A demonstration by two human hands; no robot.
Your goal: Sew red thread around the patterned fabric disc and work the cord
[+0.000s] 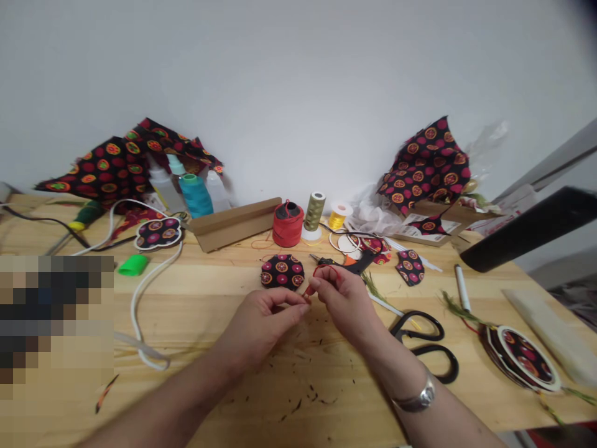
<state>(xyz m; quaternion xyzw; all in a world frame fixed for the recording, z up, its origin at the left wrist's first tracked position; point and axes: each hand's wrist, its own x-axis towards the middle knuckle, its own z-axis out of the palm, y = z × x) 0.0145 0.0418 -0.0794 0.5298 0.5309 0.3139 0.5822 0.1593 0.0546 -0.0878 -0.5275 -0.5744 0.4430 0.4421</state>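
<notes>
The pale wooden tabletop (196, 298) is carrying everything. Above its middle, the left hand (265, 320) and right hand (347, 305) are meeting fingertip to fingertip. Black-handled scissors (422, 342) are lying flat just beside the right wrist. A round black fabric patch with pink and orange circles (282, 272) is resting just beyond the hands. The fingers of both hands are pinching a thin red thread (326, 269), which is looping over the right hand.

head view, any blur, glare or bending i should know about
Head view: soft even light, no glare on the wooden table; left hand and right hand, pinching the red thread, look sharp; a pixelated block masks the left side; the table's far edge bows, wide-lens distortion; top right corner darkens.
</notes>
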